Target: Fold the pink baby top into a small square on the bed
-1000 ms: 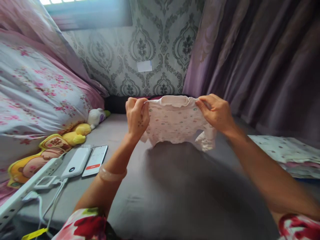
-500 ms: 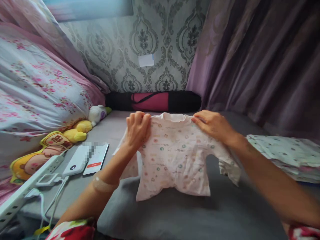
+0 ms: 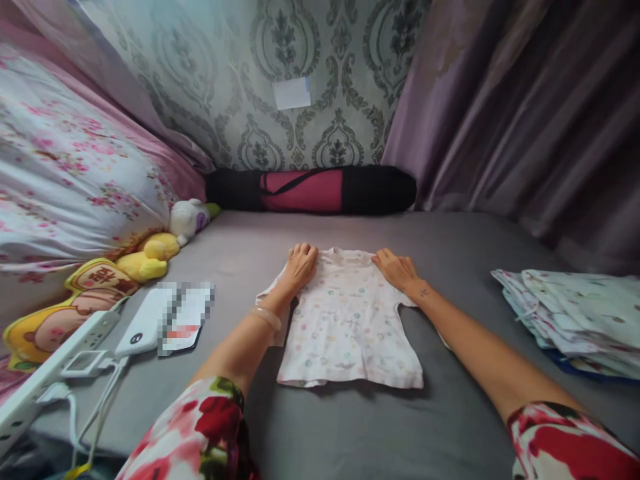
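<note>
A small pale pink baby shirt (image 3: 350, 333) with a dotted print lies flat on the grey bed sheet (image 3: 450, 413), neck away from me. My left hand (image 3: 301, 261) rests on its left shoulder with the fingers curled over the cloth. My right hand (image 3: 397, 267) sits on the right shoulder beside the collar, fingers together and pressed on the fabric. Both sleeves spread out sideways under my wrists. A pale bangle (image 3: 267, 317) is on my left wrist.
A stack of folded printed cloth (image 3: 570, 313) lies at the right. At the left are a power bank (image 3: 145, 327), a phone (image 3: 187, 320), a power strip with cables (image 3: 55, 373), plush toys (image 3: 145, 257) and a floral quilt (image 3: 65, 173). A black and pink rolled bag (image 3: 310, 190) lies along the wall.
The shirt went from held up in the air to lying flat on the sheet. Both hands came down and forward with it, staying at its shoulders.
</note>
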The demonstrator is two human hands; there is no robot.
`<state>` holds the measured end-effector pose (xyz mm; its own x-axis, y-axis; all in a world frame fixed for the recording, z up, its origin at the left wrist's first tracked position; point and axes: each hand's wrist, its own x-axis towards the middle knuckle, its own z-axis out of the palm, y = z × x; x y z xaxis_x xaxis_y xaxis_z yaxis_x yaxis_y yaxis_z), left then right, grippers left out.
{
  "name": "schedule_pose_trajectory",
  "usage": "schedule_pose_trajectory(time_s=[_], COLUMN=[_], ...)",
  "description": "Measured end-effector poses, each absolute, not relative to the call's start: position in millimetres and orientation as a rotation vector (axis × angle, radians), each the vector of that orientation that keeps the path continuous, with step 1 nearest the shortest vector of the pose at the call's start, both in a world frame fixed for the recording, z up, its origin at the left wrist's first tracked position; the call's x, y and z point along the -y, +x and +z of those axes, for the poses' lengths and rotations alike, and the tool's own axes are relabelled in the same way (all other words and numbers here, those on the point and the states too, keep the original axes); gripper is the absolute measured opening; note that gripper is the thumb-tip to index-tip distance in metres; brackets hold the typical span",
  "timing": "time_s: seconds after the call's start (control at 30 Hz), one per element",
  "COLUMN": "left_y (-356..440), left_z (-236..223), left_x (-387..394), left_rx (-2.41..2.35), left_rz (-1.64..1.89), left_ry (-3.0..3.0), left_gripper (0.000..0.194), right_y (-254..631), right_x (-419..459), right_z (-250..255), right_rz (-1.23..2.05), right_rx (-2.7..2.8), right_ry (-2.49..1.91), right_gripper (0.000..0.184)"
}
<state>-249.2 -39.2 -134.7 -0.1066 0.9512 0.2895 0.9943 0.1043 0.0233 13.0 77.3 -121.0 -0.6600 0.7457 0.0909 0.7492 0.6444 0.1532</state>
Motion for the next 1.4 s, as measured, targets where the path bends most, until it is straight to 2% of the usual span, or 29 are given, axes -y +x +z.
schedule_pose_trajectory(time_s=[0.43, 0.67, 0.87, 0.97, 1.1, 1.23, 1.4], left_y=[-268.3, -276.1, -268.7, -260.1, -253.3, -248.4, -240.5], left_z=[-131.3, -136.7, -122.7, -122.1, -130.7, -143.0, -153.4], left_x=[-12.5, -29.0, -45.3, -54.7, -60.2, -54.8, -48.9], left_rx=[2.148, 2.441, 2.509, 2.543, 2.542, 2.499, 2.417], left_rz=[-0.299, -0.325, -0.355, -0.379, -0.429, -0.506, -0.428], left_ry=[-1.911, -1.997, -2.135, -2.141, -2.114, -1.979, -1.87], left_gripper=[0.031, 0.031, 0.032, 0.033, 0.032, 0.027, 0.029], right_y=[-12.5, -17.2, -34.9, -44.4, -49.0, -49.5, -51.2], right_x=[-132.0, -140.4, -145.5, -145.4, -142.5, -134.5, -123.7], right_z=[-118.1, -122.8, -118.5, -119.0, -125.2, -136.9, -150.5], right_rz=[-0.29, -0.039, 0.324, 0.391, 0.375, 0.201, 0.051], right_rx=[2.845, 2.86, 2.809, 2.777, 2.71, 2.603, 2.537], right_ry=[-1.232, -1.241, -1.257, -1.327, -1.374, -1.42, -1.413], right_gripper=[0.042, 0.036, 0.038, 0.036, 0.033, 0.033, 0.033])
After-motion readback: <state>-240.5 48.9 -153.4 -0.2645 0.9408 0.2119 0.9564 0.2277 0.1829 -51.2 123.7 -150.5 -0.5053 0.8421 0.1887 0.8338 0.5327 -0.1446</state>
